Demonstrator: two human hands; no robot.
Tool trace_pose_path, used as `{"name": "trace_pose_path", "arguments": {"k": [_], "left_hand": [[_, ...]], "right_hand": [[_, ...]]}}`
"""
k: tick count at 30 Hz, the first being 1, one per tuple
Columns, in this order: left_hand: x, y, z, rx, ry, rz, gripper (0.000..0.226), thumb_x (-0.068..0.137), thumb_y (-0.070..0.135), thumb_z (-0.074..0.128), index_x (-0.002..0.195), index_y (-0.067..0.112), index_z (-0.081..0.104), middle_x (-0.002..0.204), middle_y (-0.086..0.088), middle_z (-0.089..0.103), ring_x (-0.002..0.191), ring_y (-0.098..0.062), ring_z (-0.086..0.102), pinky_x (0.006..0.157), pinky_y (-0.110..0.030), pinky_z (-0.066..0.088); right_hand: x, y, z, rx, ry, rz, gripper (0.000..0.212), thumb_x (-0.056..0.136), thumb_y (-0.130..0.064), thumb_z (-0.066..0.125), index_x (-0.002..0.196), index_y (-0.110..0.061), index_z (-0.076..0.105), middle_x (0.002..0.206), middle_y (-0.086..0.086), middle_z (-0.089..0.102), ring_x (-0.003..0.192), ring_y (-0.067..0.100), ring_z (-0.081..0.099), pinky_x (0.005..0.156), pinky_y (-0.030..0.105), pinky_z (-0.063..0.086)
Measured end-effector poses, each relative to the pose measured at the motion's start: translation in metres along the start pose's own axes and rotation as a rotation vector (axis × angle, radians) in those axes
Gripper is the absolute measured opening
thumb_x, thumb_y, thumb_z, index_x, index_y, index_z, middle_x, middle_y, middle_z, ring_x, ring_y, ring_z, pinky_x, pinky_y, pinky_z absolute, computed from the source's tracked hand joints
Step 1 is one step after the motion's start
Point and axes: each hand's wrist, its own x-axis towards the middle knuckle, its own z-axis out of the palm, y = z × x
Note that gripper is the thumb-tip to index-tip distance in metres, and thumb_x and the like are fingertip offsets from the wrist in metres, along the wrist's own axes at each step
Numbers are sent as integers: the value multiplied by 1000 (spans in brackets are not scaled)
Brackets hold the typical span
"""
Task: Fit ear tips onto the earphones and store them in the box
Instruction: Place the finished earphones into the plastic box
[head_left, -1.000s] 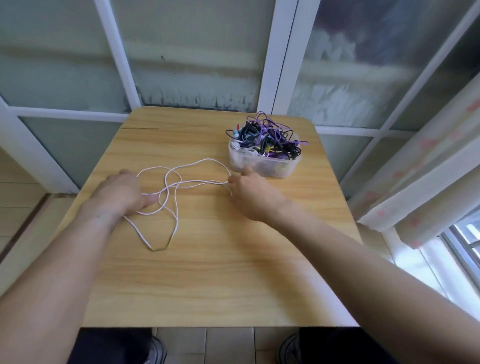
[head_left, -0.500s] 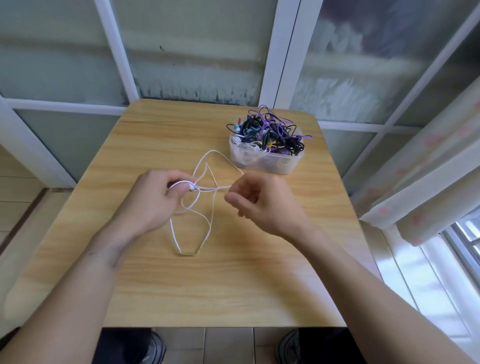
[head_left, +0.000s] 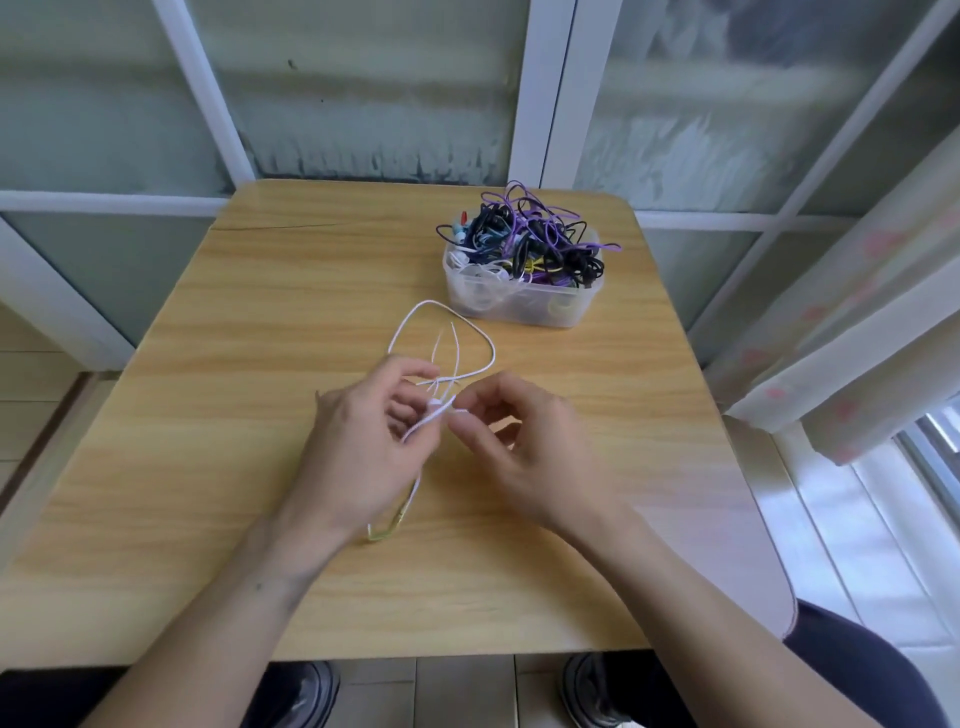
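Mid tabletop: left hand (head_left: 374, 447) pinching white earphones (head_left: 441, 353) by a bud, right hand (head_left: 524, 447) pinching something tiny against it, maybe an ear tip. Not stored yet. Clear box (head_left: 519, 301) near far right corner, piled with cords.

A wooden table (head_left: 260, 415) carries a clear box (head_left: 519, 304) of tangled earphones and a white cable (head_left: 441, 312).

translucent plastic box (head_left: 524, 306), wood-grain table (head_left: 260, 467)

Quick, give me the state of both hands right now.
Left hand: pinching the white earphone cable.
Right hand: fingers curled, pinching something small and white at the cable's end.
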Motion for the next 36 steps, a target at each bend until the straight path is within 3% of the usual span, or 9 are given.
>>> {"name": "trace_pose_path", "arguments": {"k": [5,10,15,18,21,24,27,31,36], "left_hand": [[-3,-2,8,135,-37,115,24,75,-2,72,92,16,73,86,5,62,66,-11,58,62,-10,44],[2,-8,0,155,-113,73,19,75,7,80,90,18,75,84,5,56,61,-10,52,59,-6,35],[6,-3,-14,105,-169,49,12,77,29,76,81,22,68,85,7,61,55,-7,55,55,-11,38],[6,2,-17,-124,-208,-129,15,76,24,76,87,16,70,57,8,66,41,-6,53,48,-12,38],[7,-3,-17,-192,-169,-154,17,78,29,73,92,19,74,48,8,60,43,-6,51,50,-17,42],[8,-9,-22,-126,-237,-97,21,88,40,64,100,27,75,55,10,56,51,-3,47,57,-26,44],[6,-7,-22,-50,-300,-51,24,94,44,53,96,28,70,57,5,57,51,-4,46,54,-23,40],[6,0,-19,-92,-333,-135,26,84,44,58,77,20,65,55,0,63,42,-7,43,46,-22,35],[9,-3,-25,-314,-272,-286,25,71,32,74,85,11,68,65,-10,71,46,-23,61,45,-21,42]], "right_hand": [[-2,9,3,42,109,-78,3,93,-16,67,95,-15,66,103,-5,62,87,8,65,64,29,56],[-4,3,-5,142,73,-159,9,100,-15,54,104,-8,58,125,-5,66,109,4,65,90,25,51],[-7,5,6,182,-8,-110,10,98,-15,59,102,-6,62,97,0,74,87,8,71,80,36,57],[-8,11,10,177,-16,-61,6,96,-16,64,99,-12,67,85,-1,74,78,12,72,73,43,57],[-9,14,14,151,-36,-28,9,95,-21,66,102,-17,68,82,-4,74,76,12,71,73,42,56],[-9,13,17,274,-16,-6,20,95,-18,64,114,-24,62,81,-1,74,75,16,71,76,39,57],[-10,11,16,321,-18,-51,27,95,-16,64,121,-24,61,83,0,71,72,21,69,73,42,56],[-11,8,18,238,-1,-111,10,93,-18,68,103,-20,72,83,-11,72,70,16,68,66,39,56],[-11,8,18,231,99,-110,3,91,-16,71,90,-16,73,76,-16,70,66,12,67,63,32,56]]}}
